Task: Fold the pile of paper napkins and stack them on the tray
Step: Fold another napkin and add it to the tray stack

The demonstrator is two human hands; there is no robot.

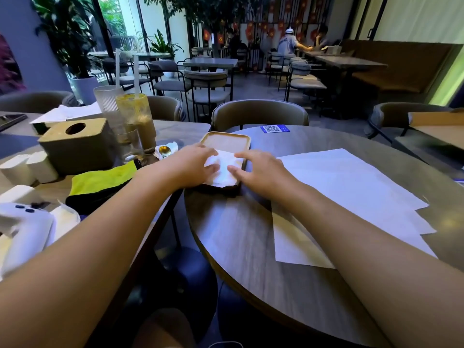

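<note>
Napkins, unfolded [351, 194], lie as large overlapping white sheets on the right half of the round wood-grain surface [241, 234], well apart from the tray. A second, rectangular surface [175, 129] adjoins on the left and carries a wooden tissue box [75, 144], two tall ribbed glasses [135, 119] with straws, a yellow-green cloth [105, 178] and a white device [22, 229] at the near left edge.

The tray [226, 141], wooden with rounded corners, sits at the far left part of the round surface, just beside the seam between the two. A folded napkin [223, 169] lies in its near half.

Left hand [190, 164]: fingers extended and slightly bent, resting on the left side of the folded napkin, thumb touching its near edge. Right hand [256, 169]: fingers likewise nearly straight, laid on the right side of the same napkin, thumb at its near edge. Neither hand grips it; both press flat from above.

A blue QR card [275, 128] lies beyond the tray.
</note>
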